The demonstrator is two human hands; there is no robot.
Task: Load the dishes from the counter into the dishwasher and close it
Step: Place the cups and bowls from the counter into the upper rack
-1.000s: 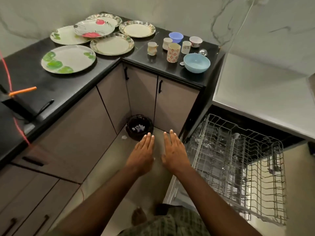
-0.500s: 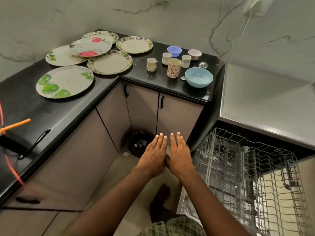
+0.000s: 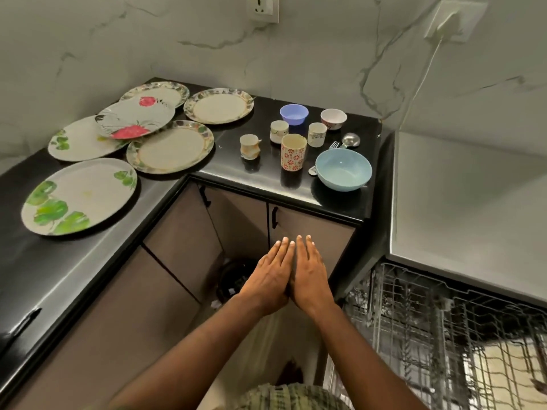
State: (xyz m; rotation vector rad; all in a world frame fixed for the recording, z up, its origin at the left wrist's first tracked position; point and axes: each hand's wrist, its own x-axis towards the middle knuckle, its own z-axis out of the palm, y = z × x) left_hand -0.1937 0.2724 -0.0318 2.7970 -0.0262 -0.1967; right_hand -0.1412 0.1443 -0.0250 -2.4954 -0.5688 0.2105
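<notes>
Nothing is loaded yet: both hands, left hand [image 3: 270,279] and right hand [image 3: 310,276], are flat and empty (side by side), the plates [image 3: 171,146] and cups [image 3: 293,151] wait near the counter's [image 3: 260,182] back corner, so next comes reaching for one.

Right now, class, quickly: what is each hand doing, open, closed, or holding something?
Left hand: open, fingers straight, holding nothing.
Right hand: open, fingers straight, holding nothing, its inner edge against the left hand.

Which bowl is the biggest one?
The light blue plastic bowl at the counter's front edge, beside the fork. It is clearly wider than the small purple bowl and the small white patterned bowl behind it near the wall.
</notes>
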